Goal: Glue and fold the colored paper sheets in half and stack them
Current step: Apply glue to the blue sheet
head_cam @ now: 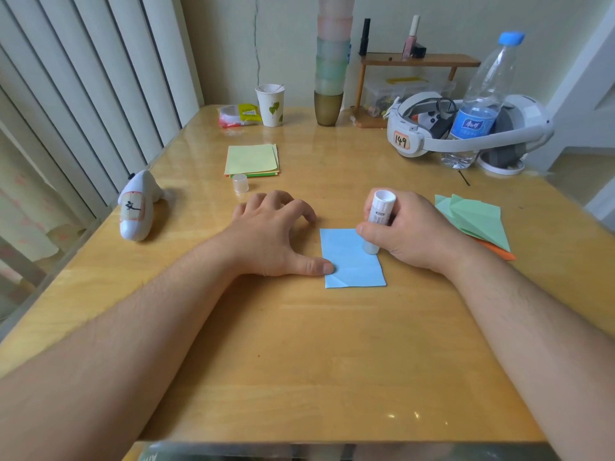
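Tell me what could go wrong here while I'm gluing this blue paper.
1. Only the left hand's thumb pins the blue paper at its left edge, so the glue stick in the right hand could drag or wrinkle the sheet.
2. The glue tip sits near the sheet's right edge; a stroke may run onto the table.
3. The glue cap stands loose near the yellow paper stack and might get knocked away.

A paper sheet (352, 261) lies on the table (299, 344) between the left hand (273, 237) and the right hand (406, 227), a glue stick (377, 221) standing on it in the right hand's grip. The cap (240, 183) and a paper stack (252, 160) sit beyond the left hand; folded sheets (476, 221) lie right of the right hand.
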